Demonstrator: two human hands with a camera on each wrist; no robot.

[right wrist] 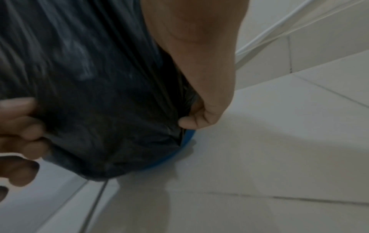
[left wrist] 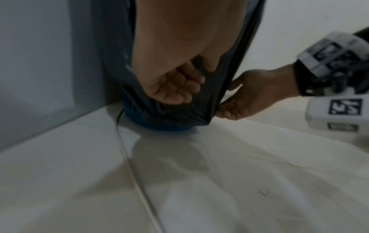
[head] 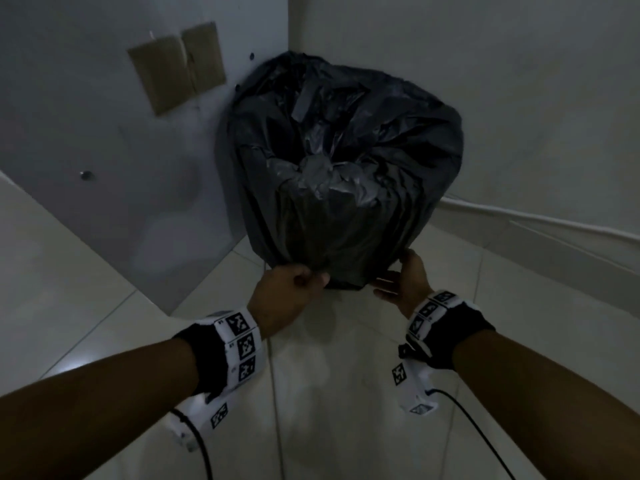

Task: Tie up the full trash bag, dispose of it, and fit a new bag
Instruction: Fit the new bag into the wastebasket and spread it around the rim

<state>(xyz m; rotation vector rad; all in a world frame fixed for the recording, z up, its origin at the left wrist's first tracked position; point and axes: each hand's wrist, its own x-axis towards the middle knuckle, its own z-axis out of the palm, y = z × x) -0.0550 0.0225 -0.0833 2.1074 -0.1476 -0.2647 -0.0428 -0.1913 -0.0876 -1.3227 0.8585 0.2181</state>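
A black trash bag is draped over a bin in the room corner, and its crumpled plastic fills the top. The bag's skirt hangs almost to the floor. Only the blue bin base shows beneath the hem, also seen in the right wrist view as a blue bin rim. My left hand grips the bag's lower hem at the front left, fingers curled into the plastic. My right hand pinches the hem at the front right, thumb and fingers closed on a fold of the bag.
The bin stands in a corner between a grey panel with brown cardboard patches on the left and a white wall on the right. A white cable runs along the wall base. A thin dark cord lies on the pale floor tiles.
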